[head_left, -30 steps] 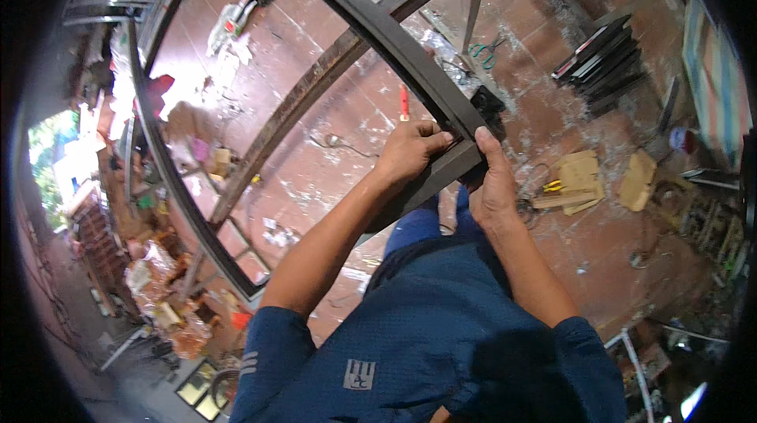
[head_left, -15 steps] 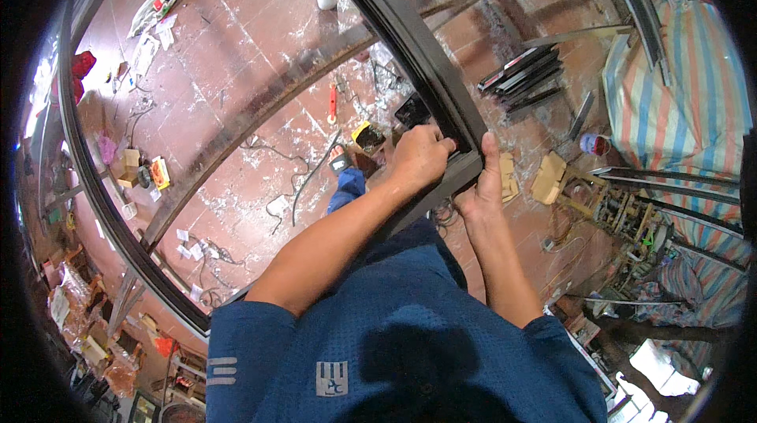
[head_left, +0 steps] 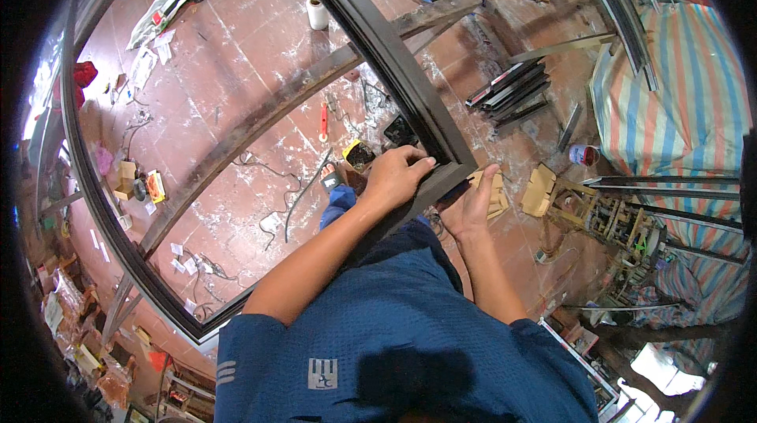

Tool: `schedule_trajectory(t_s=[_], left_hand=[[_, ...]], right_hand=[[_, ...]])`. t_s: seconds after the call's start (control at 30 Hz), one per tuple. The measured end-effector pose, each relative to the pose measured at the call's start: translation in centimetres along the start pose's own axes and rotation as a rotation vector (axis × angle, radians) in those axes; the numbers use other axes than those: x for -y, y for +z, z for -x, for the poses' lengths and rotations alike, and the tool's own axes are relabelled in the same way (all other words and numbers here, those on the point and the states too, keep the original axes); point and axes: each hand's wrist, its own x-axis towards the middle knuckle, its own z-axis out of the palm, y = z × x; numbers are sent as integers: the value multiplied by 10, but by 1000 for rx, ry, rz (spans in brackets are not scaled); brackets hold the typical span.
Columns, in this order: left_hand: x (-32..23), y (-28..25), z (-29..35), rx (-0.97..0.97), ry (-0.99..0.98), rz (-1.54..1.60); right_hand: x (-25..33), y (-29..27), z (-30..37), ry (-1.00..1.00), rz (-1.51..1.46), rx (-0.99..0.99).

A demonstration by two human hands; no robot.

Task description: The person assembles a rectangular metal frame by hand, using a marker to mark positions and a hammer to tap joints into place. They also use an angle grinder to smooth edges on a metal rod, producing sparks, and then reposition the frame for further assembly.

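The frame [head_left: 386, 64] runs from its corner [head_left: 456, 174], mid-view, toward eleven and eight o'clock. The left hand [head_left: 390, 182] bends over its eight o'clock side; whether that grip pinches, one cannot tell. At the corner's six o'clock, the right hand [head_left: 471, 216] has its grip spread, thumb clear, fingertips hidden

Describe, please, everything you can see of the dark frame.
The dark frame is large, with grooved sides, apparently painted metal, bent-looking through the lens. It slants over a worn beam, far end out of view. The left hand touches it near one corner; the right hand is beside that corner, contact unclear.
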Motion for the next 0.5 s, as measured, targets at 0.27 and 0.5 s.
schedule_trajectory(t_s=[0.27,0.5], left_hand=[[-64,19,76,56,-53,329],[-47,114,59,-52,-701,1235]], right_hand=[[49,-103,-30,119,127,-166],[117,-173,-52,148,395,-159]])
